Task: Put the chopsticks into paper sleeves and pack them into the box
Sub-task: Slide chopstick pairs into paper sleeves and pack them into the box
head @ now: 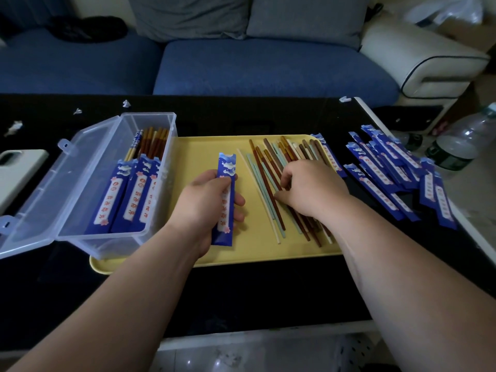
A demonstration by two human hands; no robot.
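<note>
Left grip (206, 200) is curled round one paper sleeve (226, 167) with the thumb across it. No sticks show from the sleeve, and its open end points away, likely so a pair can slide in. It sits mid yellow tray (255, 251). Right grip (308, 189) has fingers curled into the loose chopsticks (276, 213), thumb against them, apparently pinching some out. These fan over the tray's right half, in easy reach. Box (112, 237) sits on the tray's left end, lid swung open leftward for packing. Filled sleeves (131, 194) lean inside, stick tops showing. Spare sleeves (397, 178) are heaped right of the tray on the dark worktop (241, 291). Step judged: choosing sticks for the held sleeve.
</note>
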